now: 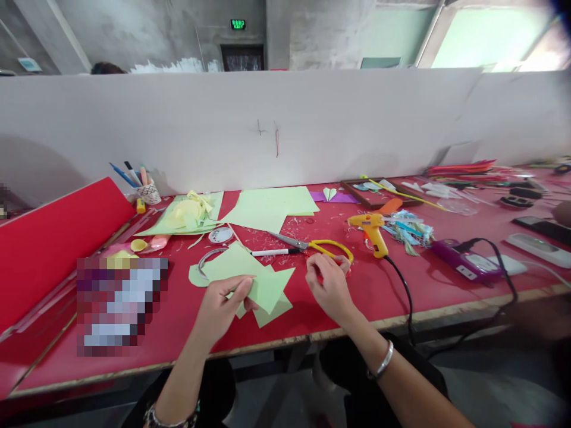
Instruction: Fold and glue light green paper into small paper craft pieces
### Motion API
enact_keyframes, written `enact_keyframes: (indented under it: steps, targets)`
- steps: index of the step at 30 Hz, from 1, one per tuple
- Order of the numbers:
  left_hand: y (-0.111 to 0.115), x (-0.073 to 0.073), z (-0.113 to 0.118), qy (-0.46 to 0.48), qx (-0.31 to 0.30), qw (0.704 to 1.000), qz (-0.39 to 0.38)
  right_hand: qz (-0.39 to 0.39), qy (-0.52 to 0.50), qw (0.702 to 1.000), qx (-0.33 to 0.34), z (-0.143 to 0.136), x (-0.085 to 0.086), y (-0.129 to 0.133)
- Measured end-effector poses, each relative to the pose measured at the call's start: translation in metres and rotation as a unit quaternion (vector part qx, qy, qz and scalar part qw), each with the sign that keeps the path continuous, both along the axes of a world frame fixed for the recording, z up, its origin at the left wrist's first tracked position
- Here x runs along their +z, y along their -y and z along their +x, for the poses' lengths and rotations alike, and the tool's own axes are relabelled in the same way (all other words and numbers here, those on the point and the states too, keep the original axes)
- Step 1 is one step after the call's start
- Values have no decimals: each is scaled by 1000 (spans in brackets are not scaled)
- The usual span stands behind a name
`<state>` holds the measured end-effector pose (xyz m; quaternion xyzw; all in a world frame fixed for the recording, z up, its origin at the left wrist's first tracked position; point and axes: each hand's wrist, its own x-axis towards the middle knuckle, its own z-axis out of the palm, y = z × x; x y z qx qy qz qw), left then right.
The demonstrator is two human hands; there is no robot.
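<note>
My left hand (225, 303) pinches a light green paper piece (273, 286) between thumb and fingers, over other green pieces lying on the red table. Closed at the handles of the yellow-handled scissors (294, 241) is my right hand (328, 282); its fingers are curled, and what they grip, if anything, is hidden. The scissors' blades point left. Just behind the paper lies a black-and-white marker (274, 252). A grey ring (206, 261), perhaps a tape roll, is partly covered by the green paper. Larger green sheets (267, 205) lie farther back.
A yellow glue gun (372, 232) with a black cord stands right of my right hand, near blue-white paper strips (408, 229) and a purple power strip (466, 261). At left are a red board (57, 249) and a pen cup (148, 191). A white partition (178, 131) stands behind.
</note>
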<state>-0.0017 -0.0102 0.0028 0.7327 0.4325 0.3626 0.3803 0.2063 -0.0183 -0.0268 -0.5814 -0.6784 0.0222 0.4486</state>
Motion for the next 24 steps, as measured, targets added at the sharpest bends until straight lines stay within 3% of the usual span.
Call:
enact_keyframes:
  steps: [2, 4, 6, 9, 12, 14, 20, 24]
  targets:
    - [0, -1, -3, -16, 1, 1000, 17, -27, -108, 991, 71, -3, 3, 2]
    - [1, -4, -1, -44, -1, 999, 32, -69, -200, 961, 176, -8, 6, 4]
    - [1, -7, 4, -69, -2, 996, 48, -104, -216, 943, 233, -12, 9, 6]
    - [0, -13, 9, -129, 16, 980, 151, -113, -136, 961, 212, -17, 10, 7]
    - [-1, -16, 14, -212, 35, 921, 325, -100, -74, 971, 204, -22, 7, 7]
    - [-1, -17, 19, -258, 14, 886, 385, -96, -56, 971, 211, -26, 4, 7]
    - [-2, -16, 24, -340, 15, 832, 438, -104, -55, 972, 203, -24, 6, 7]
    - [-10, -10, 4, -342, 62, 842, 413, -108, -104, 977, 151, -7, 12, 4]
